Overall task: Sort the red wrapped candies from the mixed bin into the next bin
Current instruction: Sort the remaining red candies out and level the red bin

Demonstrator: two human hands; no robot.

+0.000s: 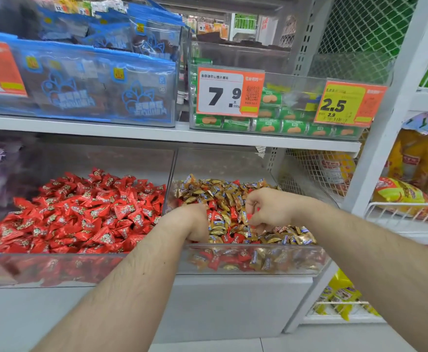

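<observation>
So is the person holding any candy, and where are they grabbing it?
The right hand pinches a red wrapped candy at its edge with the fingertips. The left hand is curled down into the mixed bin; what it holds cannot be told.

Left hand's fingers point(197, 233) buried in candies point(223, 224) — grip hidden.

White price card point(229, 91) reads 7.9 — yellow tag point(342, 104) 2.5 (below, 2.9).

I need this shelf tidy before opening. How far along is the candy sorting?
Left bin holds only red candies. Both hands, left hand and right hand, are in the mixed bin, the right pinching something red. Many red candies still lie among gold ones, so plenty remains.
</observation>
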